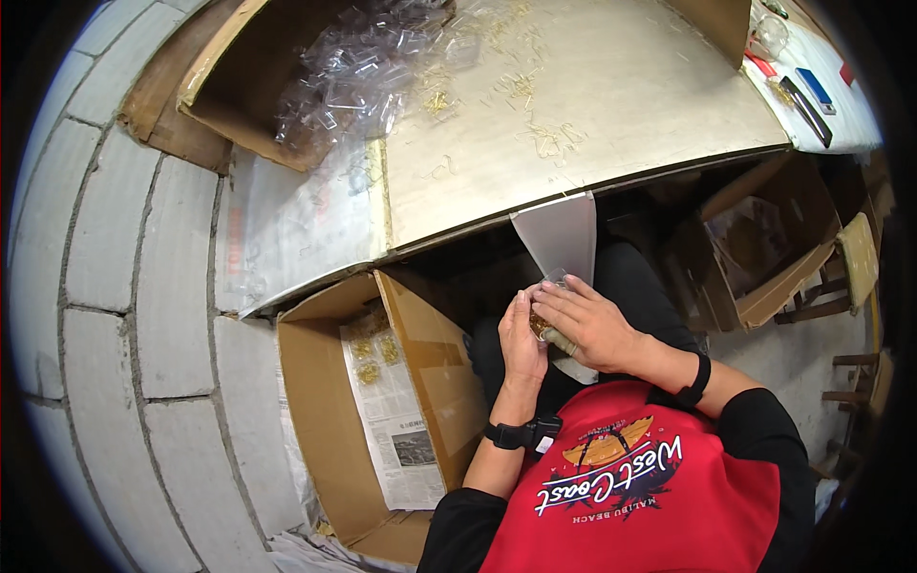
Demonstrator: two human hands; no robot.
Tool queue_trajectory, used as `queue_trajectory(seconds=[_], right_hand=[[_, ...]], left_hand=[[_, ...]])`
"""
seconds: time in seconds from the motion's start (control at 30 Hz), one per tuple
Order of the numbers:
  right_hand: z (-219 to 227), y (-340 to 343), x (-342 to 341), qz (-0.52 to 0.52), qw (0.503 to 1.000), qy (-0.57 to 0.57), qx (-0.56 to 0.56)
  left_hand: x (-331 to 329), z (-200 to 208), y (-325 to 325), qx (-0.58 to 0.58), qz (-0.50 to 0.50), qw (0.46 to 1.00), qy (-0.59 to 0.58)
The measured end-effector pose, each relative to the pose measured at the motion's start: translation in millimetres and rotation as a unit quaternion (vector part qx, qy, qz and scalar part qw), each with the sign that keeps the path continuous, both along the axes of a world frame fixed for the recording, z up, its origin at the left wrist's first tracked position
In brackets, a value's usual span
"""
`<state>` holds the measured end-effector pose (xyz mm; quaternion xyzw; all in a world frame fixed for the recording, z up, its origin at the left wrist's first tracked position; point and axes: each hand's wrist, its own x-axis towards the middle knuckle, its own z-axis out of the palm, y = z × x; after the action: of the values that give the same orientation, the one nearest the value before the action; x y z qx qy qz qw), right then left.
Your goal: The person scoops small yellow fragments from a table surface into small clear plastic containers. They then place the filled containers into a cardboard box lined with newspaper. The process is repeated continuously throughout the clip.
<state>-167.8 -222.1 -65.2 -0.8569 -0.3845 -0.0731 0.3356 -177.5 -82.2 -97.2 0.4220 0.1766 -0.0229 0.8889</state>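
In front of my red shirt, both hands are closed around a small clear plastic box (555,277), with gold-coloured bits showing inside. My left hand (522,342) supports its left side, fingers upright. My right hand (590,325) lies across the top and right side, fingers together. Much of the box is hidden by the hands. Just beyond them, a whitish plastic sheet (561,232) slopes down from the table edge. Small gold pin-like pieces (517,86) lie scattered over the table (650,115).
A pile of clear plastic boxes (358,81) spills from a tipped cardboard box (239,81) at the far left. Below the table, an open carton (315,420) holds newspaper (406,439) and several filled clear boxes (367,371). Another carton (783,277) stands right, near wooden stools (857,258).
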Motion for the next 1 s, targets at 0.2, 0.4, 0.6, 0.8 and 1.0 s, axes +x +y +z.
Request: queue_trajectory(seconds=[0.2, 0.4, 0.6, 0.8, 1.0], right_hand=[[9, -15, 6, -0.087, 0.99, 0.023, 0.112], [4, -18, 5, -0.068, 0.983, 0.102, 0.139], [6, -29, 15, -0.122, 0.94, 0.177, 0.266], [-7, -21, 17, -0.147, 0.883, 0.335, 0.295], [-13, -11, 22, -0.141, 0.856, 0.422, 0.264]], left_hand=[[-2, 6, 3, 0.017, -0.059, 0.998, 0.005], [-2, 0, 5, 0.033, -0.064, 0.997, 0.022], [-1, 7, 13, -0.004, -0.08, 0.997, 0.021], [-5, 2, 21, 0.029, -0.117, 0.993, 0.006], [-6, 1, 18, 0.027, -0.149, 0.988, 0.021]])
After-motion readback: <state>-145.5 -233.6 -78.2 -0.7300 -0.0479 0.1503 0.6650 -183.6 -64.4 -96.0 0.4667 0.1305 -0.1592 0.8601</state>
